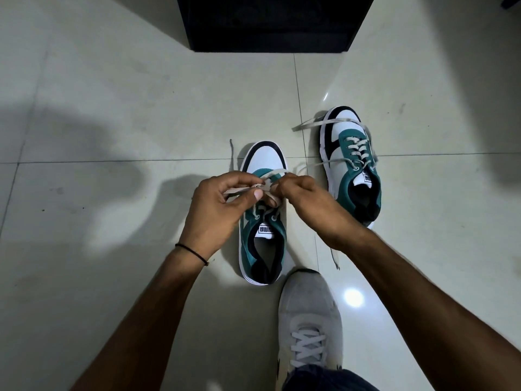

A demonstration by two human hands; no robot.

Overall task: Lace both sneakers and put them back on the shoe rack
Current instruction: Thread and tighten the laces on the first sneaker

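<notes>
Only one view here, the head camera looking down, so here's what we've got. Two teal, white and black sneakers on the tiled floor point(112, 122), both with a white tongue label reading PUMA, upside down from our side. The near sneaker point(263, 221) sits right under our hands; the second sneaker point(352, 159) is just beyond and to the outside of our right hand, laced up the eyelets with its ends trailing loose on the floor.

Our left hand point(217, 210) is pinched shut on the flat pale lace point(266, 184) of the near sneaker, thumb pressing it down. Our right hand point(304, 198) is curled closed on the same lace, the two hands nearly touching over the tongue.

One thin black band point(191, 251) on the left wrist. One grey laced shoe point(308, 320) on our foot, closer to us than the hands. A dark box-like thing point(270, 24) stands well beyond both hands; we can't tell what it is.
</notes>
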